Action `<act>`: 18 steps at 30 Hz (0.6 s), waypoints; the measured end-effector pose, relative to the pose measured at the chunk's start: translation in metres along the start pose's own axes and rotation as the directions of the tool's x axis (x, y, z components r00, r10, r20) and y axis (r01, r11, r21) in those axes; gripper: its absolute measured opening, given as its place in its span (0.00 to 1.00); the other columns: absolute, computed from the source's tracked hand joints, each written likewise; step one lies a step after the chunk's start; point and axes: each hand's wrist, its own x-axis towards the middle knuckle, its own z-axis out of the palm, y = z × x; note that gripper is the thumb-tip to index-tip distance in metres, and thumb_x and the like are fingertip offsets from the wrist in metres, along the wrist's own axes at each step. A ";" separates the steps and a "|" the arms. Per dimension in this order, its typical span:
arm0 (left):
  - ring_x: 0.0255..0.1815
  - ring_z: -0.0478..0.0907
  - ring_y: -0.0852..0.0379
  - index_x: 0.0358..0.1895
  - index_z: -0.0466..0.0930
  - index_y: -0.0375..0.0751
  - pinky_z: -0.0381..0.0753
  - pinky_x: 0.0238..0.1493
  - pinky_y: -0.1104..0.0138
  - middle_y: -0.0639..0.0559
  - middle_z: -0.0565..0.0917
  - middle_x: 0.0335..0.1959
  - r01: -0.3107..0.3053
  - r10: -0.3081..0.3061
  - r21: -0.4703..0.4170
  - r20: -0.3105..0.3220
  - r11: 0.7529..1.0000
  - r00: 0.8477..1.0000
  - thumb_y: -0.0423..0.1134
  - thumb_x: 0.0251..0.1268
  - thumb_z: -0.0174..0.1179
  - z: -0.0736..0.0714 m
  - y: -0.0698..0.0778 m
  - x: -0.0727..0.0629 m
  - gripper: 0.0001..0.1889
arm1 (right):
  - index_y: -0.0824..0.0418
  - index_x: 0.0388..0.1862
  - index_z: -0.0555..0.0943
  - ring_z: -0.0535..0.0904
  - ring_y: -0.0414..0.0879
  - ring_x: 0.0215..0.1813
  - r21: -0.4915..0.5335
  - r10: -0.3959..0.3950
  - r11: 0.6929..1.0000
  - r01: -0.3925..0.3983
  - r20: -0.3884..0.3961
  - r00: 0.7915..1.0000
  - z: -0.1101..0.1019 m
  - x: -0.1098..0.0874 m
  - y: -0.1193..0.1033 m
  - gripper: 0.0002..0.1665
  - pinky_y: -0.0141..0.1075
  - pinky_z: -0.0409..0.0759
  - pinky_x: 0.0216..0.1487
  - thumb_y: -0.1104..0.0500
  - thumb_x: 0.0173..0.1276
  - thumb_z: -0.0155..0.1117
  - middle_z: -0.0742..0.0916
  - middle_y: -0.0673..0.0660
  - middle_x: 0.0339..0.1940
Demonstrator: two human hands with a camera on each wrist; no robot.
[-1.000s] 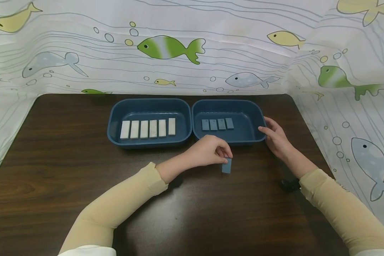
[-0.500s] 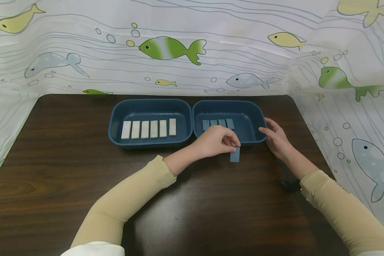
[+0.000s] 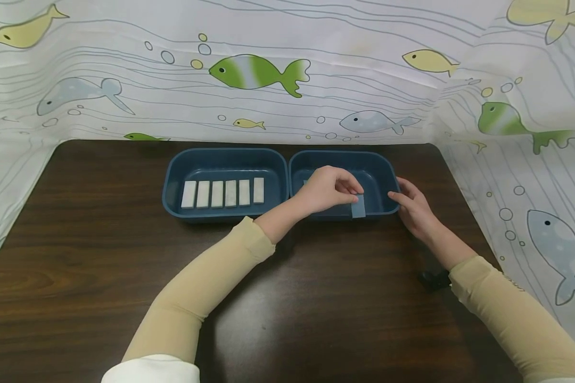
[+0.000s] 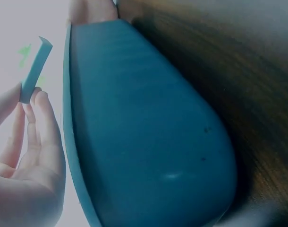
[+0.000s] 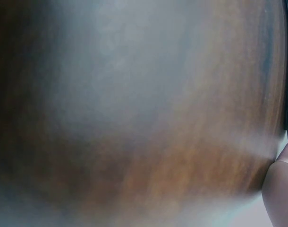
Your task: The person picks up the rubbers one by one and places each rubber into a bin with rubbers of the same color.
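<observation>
My left hand point(image 3: 327, 189) pinches a small blue rectangular block point(image 3: 358, 206) between thumb and fingertips, over the front part of the right-hand blue tray point(image 3: 342, 152). In the left wrist view the block point(image 4: 36, 71) is held up at a slant, above the tray's rim and apart from it. My right hand point(image 3: 414, 210) grips that tray's right end, its thumb over the rim and its fingers outside. The blue blocks lying in this tray are mostly hidden behind my left hand. Only part of the right hand point(image 5: 282, 189) shows in the right wrist view.
Touching the right tray on its left is a second blue tray point(image 3: 225, 151), where several white blocks point(image 3: 217, 194) lie in a row. Both stand on a dark wooden table point(image 3: 316, 308). A fish-patterned curtain point(image 3: 287, 32) hangs behind. Something small and black point(image 3: 433, 279) sits by the right forearm.
My left hand has carried the blue block away from the table's front, slightly rightward, from in front of the right tray to above it. The right hand stays on the rim.
</observation>
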 end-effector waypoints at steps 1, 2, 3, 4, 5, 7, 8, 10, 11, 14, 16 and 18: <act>0.47 0.88 0.53 0.50 0.91 0.36 0.86 0.51 0.73 0.44 0.92 0.47 0.008 -0.008 -0.008 -0.007 1.000 1.000 0.32 0.69 0.72 -0.001 0.000 0.002 0.10 | 0.52 0.62 0.74 0.83 0.35 0.51 -0.004 0.002 1.000 -0.002 -0.002 1.000 0.000 0.000 0.000 0.16 0.24 0.81 0.54 0.67 0.82 0.55 0.82 0.46 0.54; 0.47 0.88 0.53 0.50 0.91 0.36 0.86 0.51 0.72 0.44 0.92 0.47 0.013 -0.013 -0.012 -0.013 1.000 1.000 0.32 0.69 0.72 -0.001 -0.001 0.004 0.10 | 0.52 0.62 0.74 0.83 0.35 0.52 -0.006 0.002 1.000 -0.003 -0.003 1.000 -0.001 0.000 0.000 0.16 0.24 0.81 0.54 0.67 0.82 0.55 0.82 0.46 0.54; 0.48 0.88 0.52 0.50 0.91 0.36 0.86 0.52 0.72 0.43 0.91 0.47 0.018 -0.019 -0.016 -0.017 1.000 1.000 0.32 0.69 0.72 -0.001 -0.002 0.006 0.10 | 0.52 0.62 0.74 0.82 0.35 0.52 -0.008 0.003 1.000 -0.004 -0.006 1.000 -0.001 0.000 0.000 0.16 0.23 0.81 0.54 0.67 0.82 0.55 0.82 0.46 0.54; 0.48 0.88 0.52 0.50 0.91 0.36 0.86 0.52 0.72 0.43 0.91 0.47 0.025 -0.025 -0.016 -0.020 1.000 0.999 0.32 0.69 0.72 -0.002 -0.002 0.009 0.09 | 0.52 0.62 0.74 0.82 0.35 0.52 -0.009 0.004 1.000 -0.005 -0.009 1.000 -0.001 0.000 0.000 0.16 0.23 0.81 0.54 0.67 0.82 0.55 0.82 0.46 0.55; 0.48 0.88 0.52 0.50 0.91 0.36 0.86 0.52 0.72 0.43 0.92 0.48 0.030 -0.031 -0.012 -0.022 0.999 0.999 0.32 0.69 0.72 -0.002 -0.003 0.011 0.09 | 0.52 0.62 0.74 0.82 0.35 0.52 -0.010 0.005 1.000 -0.005 -0.012 1.000 0.000 0.000 -0.001 0.16 0.23 0.82 0.54 0.67 0.82 0.55 0.82 0.46 0.55; 0.49 0.88 0.52 0.50 0.91 0.36 0.86 0.51 0.72 0.43 0.92 0.48 0.045 -0.045 -0.009 -0.025 0.999 0.999 0.32 0.70 0.72 -0.002 -0.005 0.015 0.09 | 0.52 0.61 0.75 0.82 0.35 0.52 -0.012 0.007 1.000 -0.007 -0.018 1.000 0.000 0.000 -0.001 0.16 0.23 0.81 0.54 0.67 0.82 0.55 0.82 0.46 0.55; 0.49 0.88 0.52 0.50 0.91 0.36 0.86 0.51 0.72 0.43 0.92 0.48 0.051 -0.052 -0.006 -0.026 0.999 0.998 0.32 0.70 0.72 -0.002 -0.006 0.018 0.09 | 0.51 0.61 0.75 0.82 0.35 0.52 -0.012 0.007 1.000 -0.007 -0.019 1.000 0.000 0.000 -0.001 0.16 0.23 0.81 0.54 0.67 0.82 0.55 0.82 0.45 0.54; 0.49 0.88 0.52 0.50 0.91 0.36 0.86 0.50 0.72 0.43 0.92 0.48 0.063 -0.063 -0.002 -0.027 0.998 0.998 0.32 0.70 0.71 -0.003 -0.009 0.022 0.09 | 0.51 0.60 0.75 0.82 0.35 0.52 -0.010 0.006 1.000 -0.006 -0.020 1.000 0.001 0.000 -0.001 0.16 0.24 0.81 0.54 0.67 0.82 0.54 0.82 0.45 0.54; 0.50 0.88 0.51 0.50 0.91 0.35 0.86 0.49 0.72 0.43 0.92 0.48 0.066 -0.066 0.000 -0.030 0.998 0.997 0.32 0.70 0.71 -0.003 -0.010 0.023 0.09 | 0.51 0.60 0.76 0.82 0.35 0.51 -0.008 0.004 1.000 -0.005 -0.021 1.000 0.001 0.000 -0.001 0.16 0.24 0.81 0.54 0.68 0.82 0.54 0.82 0.45 0.53; 0.51 0.88 0.50 0.50 0.91 0.35 0.85 0.47 0.72 0.42 0.92 0.48 0.075 -0.075 0.004 -0.033 0.997 0.997 0.32 0.71 0.71 -0.003 -0.014 0.029 0.09 | 0.52 0.60 0.76 0.83 0.35 0.51 0.012 -0.003 1.000 0.004 -0.012 1.000 0.001 0.000 -0.001 0.16 0.24 0.81 0.53 0.69 0.82 0.54 0.83 0.45 0.53; 0.51 0.88 0.50 0.51 0.90 0.34 0.85 0.47 0.72 0.42 0.92 0.49 0.086 -0.086 0.007 -0.033 0.996 0.996 0.32 0.71 0.70 -0.003 -0.016 0.032 0.09 | 0.52 0.60 0.77 0.83 0.35 0.50 0.018 -0.007 1.000 0.007 -0.010 1.000 0.000 -0.001 -0.001 0.16 0.24 0.82 0.52 0.69 0.82 0.54 0.83 0.46 0.52; 0.51 0.88 0.50 0.51 0.90 0.34 0.85 0.48 0.71 0.42 0.92 0.49 0.103 -0.102 0.007 -0.033 0.995 0.994 0.32 0.71 0.70 -0.003 -0.018 0.035 0.09 | 0.52 0.60 0.77 0.83 0.35 0.50 0.024 -0.009 1.000 0.009 -0.008 1.000 0.000 -0.001 -0.001 0.16 0.24 0.82 0.52 0.69 0.82 0.54 0.83 0.46 0.52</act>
